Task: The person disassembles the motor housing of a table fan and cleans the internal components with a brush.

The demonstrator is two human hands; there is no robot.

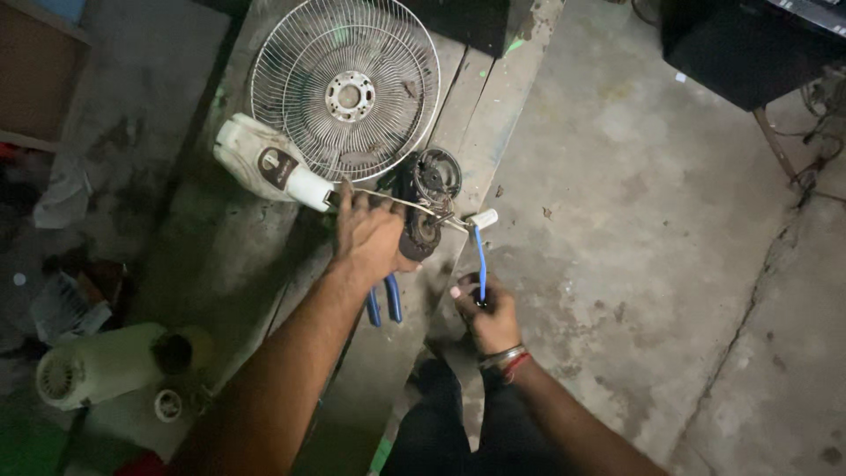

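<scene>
My left hand presses down on a dark fan motor that lies on a wooden bench, its fingers over a thin wire running across the motor. My right hand grips a blue-handled tool whose tip meets a small white part at the motor's right side. Blue-handled pliers lie on the bench just under my left wrist. A white fan housing lies left of the motor.
A round wire fan guard rests on the bench behind the motor. A white cylindrical fan cover and small parts lie at lower left. Bare concrete floor spreads to the right, with a dark box at upper right.
</scene>
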